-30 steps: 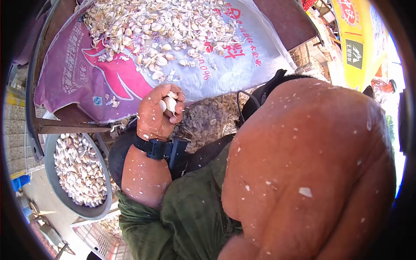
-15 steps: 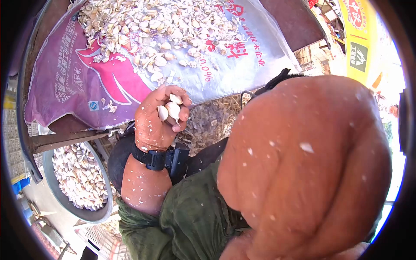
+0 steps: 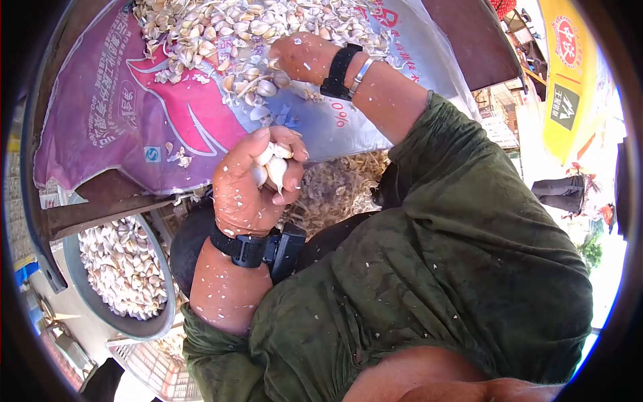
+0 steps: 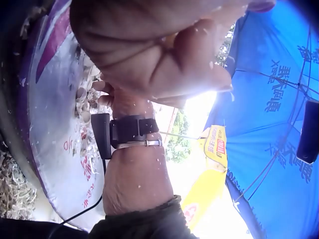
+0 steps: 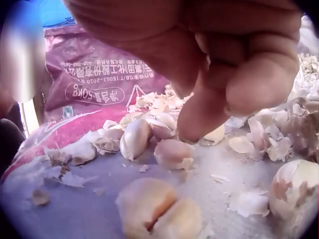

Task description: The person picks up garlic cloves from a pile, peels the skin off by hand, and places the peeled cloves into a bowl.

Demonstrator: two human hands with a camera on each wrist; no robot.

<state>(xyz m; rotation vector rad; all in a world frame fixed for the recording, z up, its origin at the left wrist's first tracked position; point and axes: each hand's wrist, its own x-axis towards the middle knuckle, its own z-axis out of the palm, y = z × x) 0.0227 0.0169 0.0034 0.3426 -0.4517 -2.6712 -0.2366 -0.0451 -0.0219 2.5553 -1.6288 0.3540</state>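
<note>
My left hand (image 3: 234,191) curls round several pale garlic cloves (image 3: 276,173), held palm up in front of the sack-covered table. Over the front of the garlic pile (image 3: 234,23), my right hand (image 3: 305,59) reaches down, back of the hand up. In the right wrist view, a fingertip (image 5: 197,122) points down among loose cloves, right beside a pinkish clove (image 5: 173,153). A pale clove (image 5: 214,135) shows partly behind that fingertip; I cannot tell whether the right hand pinches it. Two joined cloves (image 5: 157,209) lie nearer the camera.
A purple and silver printed sack (image 3: 80,127) covers the table. Below its left side stands a grey basin (image 3: 153,328) full of cloves, with a plastic crate (image 3: 161,368) beside it. Dry peel (image 3: 341,187) litters the ground under the table edge.
My right arm, earlier large and close to the head camera, has swung out over the table, and its hand is now at the garlic pile. The left hand keeps its cloves and has shifted slightly right.
</note>
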